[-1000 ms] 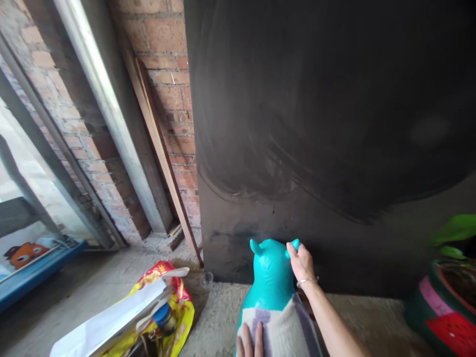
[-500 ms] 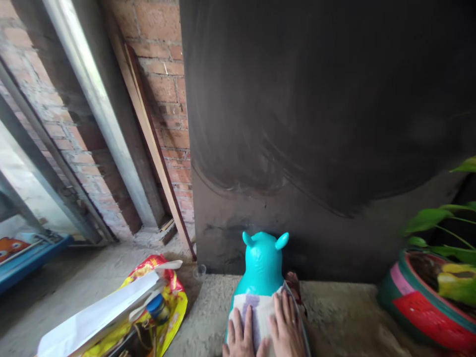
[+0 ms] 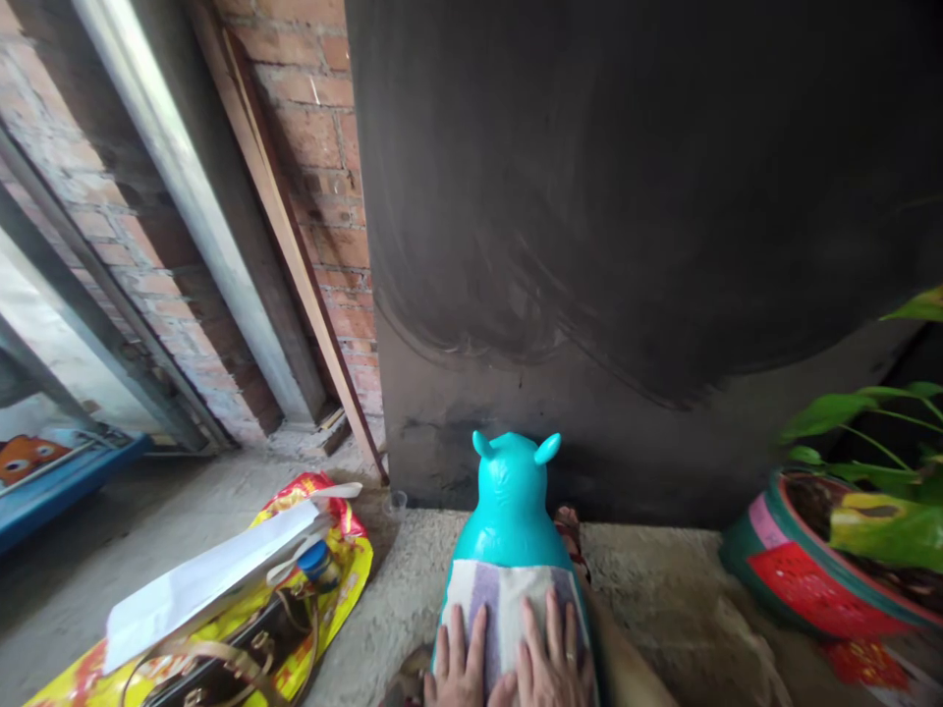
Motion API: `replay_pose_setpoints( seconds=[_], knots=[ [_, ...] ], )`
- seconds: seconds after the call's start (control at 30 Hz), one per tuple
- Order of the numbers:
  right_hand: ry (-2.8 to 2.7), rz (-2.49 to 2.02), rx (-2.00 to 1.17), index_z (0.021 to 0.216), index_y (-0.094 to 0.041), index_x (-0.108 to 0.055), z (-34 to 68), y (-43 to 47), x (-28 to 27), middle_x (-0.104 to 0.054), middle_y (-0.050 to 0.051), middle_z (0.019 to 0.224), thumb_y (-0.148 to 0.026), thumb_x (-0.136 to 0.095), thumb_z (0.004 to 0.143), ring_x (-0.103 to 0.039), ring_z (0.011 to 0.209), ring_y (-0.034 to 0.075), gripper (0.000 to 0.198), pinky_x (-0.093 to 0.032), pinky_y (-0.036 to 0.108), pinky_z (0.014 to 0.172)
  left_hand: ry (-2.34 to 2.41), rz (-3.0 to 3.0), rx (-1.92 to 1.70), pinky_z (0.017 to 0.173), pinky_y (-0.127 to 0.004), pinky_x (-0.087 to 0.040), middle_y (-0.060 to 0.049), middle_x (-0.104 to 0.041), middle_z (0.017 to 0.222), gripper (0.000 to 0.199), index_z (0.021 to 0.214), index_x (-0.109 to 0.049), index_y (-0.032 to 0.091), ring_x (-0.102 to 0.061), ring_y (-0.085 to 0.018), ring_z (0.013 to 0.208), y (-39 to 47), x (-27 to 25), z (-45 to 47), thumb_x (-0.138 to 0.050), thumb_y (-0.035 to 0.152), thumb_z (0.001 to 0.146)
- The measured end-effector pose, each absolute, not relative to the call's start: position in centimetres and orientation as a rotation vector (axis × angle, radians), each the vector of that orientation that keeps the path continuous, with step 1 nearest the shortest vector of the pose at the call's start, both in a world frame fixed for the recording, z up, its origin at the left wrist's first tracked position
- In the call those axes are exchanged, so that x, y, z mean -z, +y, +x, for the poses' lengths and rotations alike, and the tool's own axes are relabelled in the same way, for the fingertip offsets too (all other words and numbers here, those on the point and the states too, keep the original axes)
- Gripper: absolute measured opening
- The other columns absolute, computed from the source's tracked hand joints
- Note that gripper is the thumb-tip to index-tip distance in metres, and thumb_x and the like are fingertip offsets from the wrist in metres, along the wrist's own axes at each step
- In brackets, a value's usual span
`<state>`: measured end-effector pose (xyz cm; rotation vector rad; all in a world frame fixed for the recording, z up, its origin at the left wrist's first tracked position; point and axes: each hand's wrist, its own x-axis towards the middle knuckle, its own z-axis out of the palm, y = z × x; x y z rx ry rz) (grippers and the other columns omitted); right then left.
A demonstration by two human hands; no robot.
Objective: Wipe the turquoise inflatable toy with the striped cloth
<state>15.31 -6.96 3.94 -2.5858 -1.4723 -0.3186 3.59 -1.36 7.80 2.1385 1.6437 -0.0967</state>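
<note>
A turquoise inflatable animal toy (image 3: 514, 491) with two small ears stands at the bottom middle, its head towards the black board. Over its back lies a white and purple striped cloth (image 3: 541, 581). My left hand (image 3: 461, 668) rests flat on the cloth's left half, fingers spread. On its right half lies my right hand (image 3: 551, 658), also flat with fingers apart and a ring on one finger. Neither hand grips the cloth. The toy's lower body is hidden beneath the cloth and hands.
A large black board (image 3: 626, 245) stands ahead against a brick wall (image 3: 316, 147). To the left, a yellow and red plastic bag (image 3: 354, 579) lies under white paper (image 3: 213, 579), a blue-lidded jar (image 3: 316, 565) and a dark handbag (image 3: 243, 648). At right is a potted plant (image 3: 796, 579).
The cloth now lies flatter and straighter across the toy's back. My right hand has shifted slightly left and down. The view has tilted down a little.
</note>
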Motion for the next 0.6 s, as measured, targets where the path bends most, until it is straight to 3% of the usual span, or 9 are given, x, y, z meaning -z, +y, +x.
replay_pose_setpoints(
  seconds=[0.2,0.3,0.43,0.5,0.6],
  knots=[
    [-1.584,-2.563,-0.007,0.14,-0.04,-0.033,18.1,-0.2,-9.4,-0.019,0.005,0.153,-0.03,-0.037,0.091,-0.018,0.141,0.032,0.05,-0.031,0.062,0.106,1.681,2.006,0.108,0.108,-0.055,-0.033,-0.006,-0.01,0.16,0.063,0.146,-0.016,0.031,-0.016,-0.031,0.145,3.5,-9.7,6.5,-0.039,0.044,0.089],
    [-1.558,-2.491,0.014,0.141,-0.043,-0.026,18.5,1.2,-9.3,-0.017,0.004,0.154,-0.033,-0.035,0.093,-0.015,0.142,0.03,0.049,-0.026,0.065,0.107,1.681,1.989,0.086,0.108,-0.056,-0.032,-0.006,-0.008,0.16,0.063,0.147,-0.012,0.031,-0.014,-0.029,0.146,4.9,-9.9,7.2,-0.036,0.044,0.09],
    [-1.478,-2.526,0.015,0.14,-0.045,-0.024,17.9,0.9,-8.4,-0.019,0.001,0.154,-0.029,-0.035,0.092,-0.021,0.141,0.03,0.052,-0.03,0.066,0.104,1.673,1.981,0.073,0.108,-0.055,-0.034,-0.006,-0.008,0.16,0.063,0.147,-0.011,0.029,-0.015,-0.029,0.146,4.1,-10.1,6.5,-0.033,0.045,0.091],
    [-1.406,-2.587,0.039,0.14,-0.042,-0.029,17.0,-0.3,-7.6,-0.024,0.002,0.152,-0.026,-0.035,0.09,-0.026,0.14,0.032,0.053,-0.035,0.067,0.101,1.701,2.022,0.063,0.107,-0.05,-0.037,-0.008,-0.018,0.158,0.062,0.146,-0.022,0.026,-0.026,-0.029,0.143,3.5,-11.6,6.7,-0.038,0.042,0.089],
    [-1.317,-2.592,0.2,0.134,-0.034,-0.045,15.3,-3.1,-5.2,-0.039,0.006,0.145,-0.029,-0.041,0.088,-0.039,0.133,0.035,0.047,-0.042,0.065,0.096,1.703,2.227,-0.176,0.102,-0.053,-0.041,-0.014,-0.051,0.14,0.06,0.133,-0.052,0.024,-0.05,-0.037,0.125,4.2,-16.2,9.5,-0.054,0.051,0.079]
  ],
)
